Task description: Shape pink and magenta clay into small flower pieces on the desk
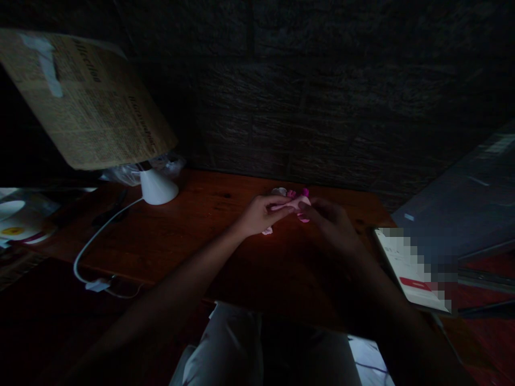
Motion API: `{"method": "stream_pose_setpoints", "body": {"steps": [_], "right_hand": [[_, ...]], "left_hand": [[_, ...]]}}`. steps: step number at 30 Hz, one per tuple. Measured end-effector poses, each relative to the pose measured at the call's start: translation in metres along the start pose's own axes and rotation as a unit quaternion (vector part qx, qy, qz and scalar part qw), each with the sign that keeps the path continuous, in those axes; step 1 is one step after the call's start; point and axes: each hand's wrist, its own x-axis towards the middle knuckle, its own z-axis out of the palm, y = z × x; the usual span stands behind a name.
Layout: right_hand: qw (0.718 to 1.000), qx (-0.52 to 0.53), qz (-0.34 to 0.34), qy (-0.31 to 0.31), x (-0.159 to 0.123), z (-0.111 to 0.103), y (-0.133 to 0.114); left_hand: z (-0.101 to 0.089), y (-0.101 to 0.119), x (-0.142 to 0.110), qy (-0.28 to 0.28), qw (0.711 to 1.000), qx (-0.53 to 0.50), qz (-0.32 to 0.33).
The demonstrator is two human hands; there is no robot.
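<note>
Both hands meet over the middle of the wooden table, near its back edge. My left hand (263, 214) is closed, with thumb and fingers pinching a pale pink, soft-looking piece (295, 203). From the other side my right hand (332, 220) pinches the right end of the same piece between thumb and fingers. Around them lie darker pink bits (306, 192), petal-like in shape, and a whitish one (278, 191). Another pale pink bit (267, 230) rests on the table under my left hand. The dim light hides the finer shape of the pieces.
A lamp with a newsprint shade (100, 102) and white base (158, 186) stands left, its white cord (82, 252) hanging over the table edge. A white cup (16, 220) is far left. On the right lies a lit tablet (402, 268). A dark brick wall (261, 96) rises behind.
</note>
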Motion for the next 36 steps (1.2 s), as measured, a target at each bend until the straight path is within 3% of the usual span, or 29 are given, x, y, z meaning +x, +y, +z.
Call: {"method": "stream_pose_setpoints", "body": {"steps": [10, 17, 20, 24, 32, 36], "right_hand": [[0.990, 0.128, 0.052, 0.038, 0.006, -0.004, 0.010], [0.980, 0.188, 0.049, 0.045, 0.009, -0.004, 0.006], [0.975, 0.215, 0.043, 0.042, 0.008, -0.003, 0.004], [0.971, 0.231, 0.053, 0.020, 0.004, 0.003, 0.004], [0.974, 0.219, 0.055, -0.011, 0.003, 0.007, 0.010], [0.975, 0.219, 0.045, 0.008, 0.002, 0.005, 0.009]], "left_hand": [[-0.009, 0.007, 0.001, -0.051, 0.974, -0.169, -0.143], [-0.008, 0.018, 0.001, -0.104, 0.954, -0.262, -0.104], [-0.001, 0.017, 0.000, -0.078, 0.964, -0.236, -0.099], [0.005, 0.006, 0.001, 0.014, 0.984, -0.160, -0.072], [0.000, 0.012, 0.003, 0.033, 0.997, -0.068, -0.028], [-0.002, 0.015, 0.003, 0.033, 0.999, -0.024, 0.020]]}}
